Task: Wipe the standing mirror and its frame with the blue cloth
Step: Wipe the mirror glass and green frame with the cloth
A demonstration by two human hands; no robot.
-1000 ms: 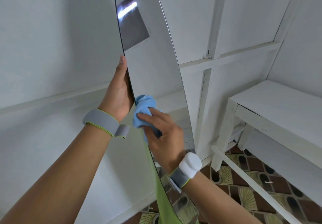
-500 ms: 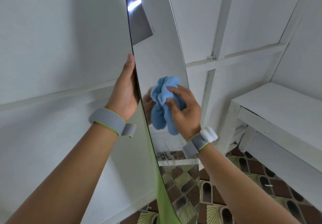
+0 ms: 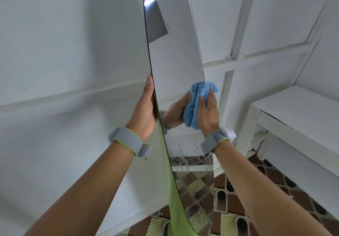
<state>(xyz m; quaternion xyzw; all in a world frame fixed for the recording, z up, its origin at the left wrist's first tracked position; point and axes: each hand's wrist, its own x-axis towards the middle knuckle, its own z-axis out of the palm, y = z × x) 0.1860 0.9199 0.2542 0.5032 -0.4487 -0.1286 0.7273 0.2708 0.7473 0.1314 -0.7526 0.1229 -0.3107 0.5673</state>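
Observation:
The tall standing mirror (image 3: 174,55) runs from the top centre down to the floor, seen nearly edge-on, with a thin dark frame. My left hand (image 3: 145,111) grips its left edge, thumb lying up along the frame. My right hand (image 3: 208,110) holds the bunched blue cloth (image 3: 197,105) against the glass near the mirror's right edge. The glass reflects the cloth hand. Dried spots show on the glass below the cloth.
A white wall with raised battens (image 3: 236,33) stands behind the mirror. A white bench (image 3: 297,111) fills the right side. The patterned brown tile floor (image 3: 275,184) shows below it. Both wrists wear grey bands.
My right hand has carried the cloth across the glass from the left edge to the right edge, and a little upward. The left hand keeps its grip on the mirror's left edge.

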